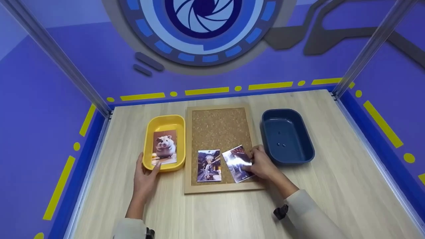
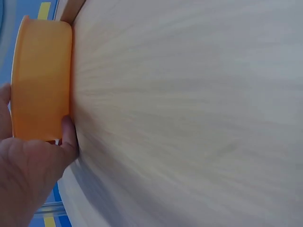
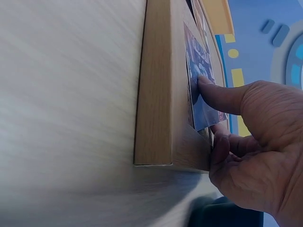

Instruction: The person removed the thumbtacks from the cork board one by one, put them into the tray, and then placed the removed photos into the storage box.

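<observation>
My left hand point(image 1: 144, 181) holds the near left corner of a yellow plastic bin point(image 1: 181, 159), thumb over the rim; in the left wrist view the bin's wall point(image 2: 42, 80) sits between thumb and fingers. Inside it lies a hamster picture card point(image 1: 165, 146). My right hand point(image 1: 264, 164) pinches a glossy picture card point(image 1: 236, 164) by its right edge, thumb on its face in the right wrist view. That card is tilted over the lower right of a cork board point(image 1: 220, 127). Left of it, a card with a white-haired figure point(image 1: 209, 166) lies upright on the cork.
A dark blue bin point(image 1: 287, 136) with several small shiny pieces in it stands right of the board. The wooden frame point(image 1: 215, 190) edges the cork. Blue-purple printed panels point(image 1: 99, 66) wall in the table point(image 1: 225, 215) at the back and sides.
</observation>
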Action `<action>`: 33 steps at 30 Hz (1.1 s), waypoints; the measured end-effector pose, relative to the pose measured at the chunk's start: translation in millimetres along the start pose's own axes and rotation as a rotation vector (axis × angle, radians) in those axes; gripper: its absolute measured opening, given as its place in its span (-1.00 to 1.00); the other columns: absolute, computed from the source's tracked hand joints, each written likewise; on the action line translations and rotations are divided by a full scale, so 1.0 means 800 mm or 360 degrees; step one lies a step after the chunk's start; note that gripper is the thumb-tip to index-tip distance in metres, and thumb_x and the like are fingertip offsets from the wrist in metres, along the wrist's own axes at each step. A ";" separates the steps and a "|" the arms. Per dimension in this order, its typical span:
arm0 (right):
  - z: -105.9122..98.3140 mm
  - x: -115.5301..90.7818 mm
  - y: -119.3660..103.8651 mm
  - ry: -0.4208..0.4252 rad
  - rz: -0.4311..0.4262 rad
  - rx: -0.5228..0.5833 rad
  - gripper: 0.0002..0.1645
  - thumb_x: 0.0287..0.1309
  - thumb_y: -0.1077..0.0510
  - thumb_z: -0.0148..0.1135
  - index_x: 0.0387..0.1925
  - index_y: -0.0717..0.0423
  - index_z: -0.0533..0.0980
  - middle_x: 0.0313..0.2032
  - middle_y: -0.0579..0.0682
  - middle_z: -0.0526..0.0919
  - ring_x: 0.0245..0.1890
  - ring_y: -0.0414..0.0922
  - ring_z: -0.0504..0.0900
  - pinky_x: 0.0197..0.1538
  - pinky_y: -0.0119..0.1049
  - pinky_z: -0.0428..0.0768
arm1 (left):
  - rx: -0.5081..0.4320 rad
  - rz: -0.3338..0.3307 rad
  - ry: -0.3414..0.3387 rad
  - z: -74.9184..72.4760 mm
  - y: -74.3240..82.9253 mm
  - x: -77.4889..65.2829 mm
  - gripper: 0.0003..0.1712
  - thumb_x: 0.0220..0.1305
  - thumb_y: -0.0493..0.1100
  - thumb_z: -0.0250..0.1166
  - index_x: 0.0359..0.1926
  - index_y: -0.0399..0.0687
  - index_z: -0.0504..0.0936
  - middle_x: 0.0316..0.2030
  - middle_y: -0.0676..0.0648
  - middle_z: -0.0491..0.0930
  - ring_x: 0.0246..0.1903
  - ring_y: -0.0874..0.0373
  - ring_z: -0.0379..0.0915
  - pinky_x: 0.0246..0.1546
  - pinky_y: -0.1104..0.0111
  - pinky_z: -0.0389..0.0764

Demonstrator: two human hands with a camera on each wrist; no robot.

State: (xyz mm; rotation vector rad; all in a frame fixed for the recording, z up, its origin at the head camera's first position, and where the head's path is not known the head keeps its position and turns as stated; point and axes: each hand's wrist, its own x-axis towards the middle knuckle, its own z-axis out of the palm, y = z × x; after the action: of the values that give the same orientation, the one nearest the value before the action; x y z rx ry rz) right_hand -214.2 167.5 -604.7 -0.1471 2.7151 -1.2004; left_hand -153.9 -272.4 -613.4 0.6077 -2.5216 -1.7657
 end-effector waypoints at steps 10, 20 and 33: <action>-0.006 0.005 0.006 -0.0006 -0.0007 0.0039 -0.52 -0.08 0.31 0.67 -0.36 0.24 0.43 0.09 0.17 0.44 0.04 0.04 0.55 0.15 -0.15 0.56 | 0.0071 0.0007 -0.0054 0.004 -0.007 0.002 0.12 0.51 0.25 0.29 0.74 0.42 -0.30 0.77 -0.01 -0.19 0.76 -0.09 -0.20 0.73 -0.03 0.04; -0.010 0.006 0.013 0.0021 0.0042 0.0229 -0.78 0.18 0.36 0.48 -0.42 0.23 0.53 0.12 0.21 0.55 0.06 0.05 0.58 0.10 -0.28 0.51 | 0.0085 -0.0061 -0.0084 -0.001 -0.004 0.003 0.13 0.51 0.24 0.28 0.73 0.48 -0.35 0.77 0.00 -0.23 0.76 -0.10 -0.26 0.74 -0.09 -0.05; -0.014 0.009 -0.016 0.0193 0.0186 0.0425 -0.84 0.29 0.34 0.36 -0.40 0.24 0.54 -0.47 -0.09 0.49 -0.39 -0.18 0.45 -0.33 -0.40 0.42 | 0.0031 0.0023 -0.0077 -0.006 -0.008 0.002 0.11 0.53 0.21 0.28 0.75 0.40 -0.30 0.77 -0.07 -0.16 0.75 -0.13 -0.19 0.73 -0.09 0.01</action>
State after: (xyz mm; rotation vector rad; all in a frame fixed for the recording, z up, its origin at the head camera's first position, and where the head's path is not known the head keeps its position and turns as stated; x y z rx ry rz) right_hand -223.5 166.2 -588.5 0.1209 2.5857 -1.5648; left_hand -151.9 -279.2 -617.9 0.5525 -2.5706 -1.7743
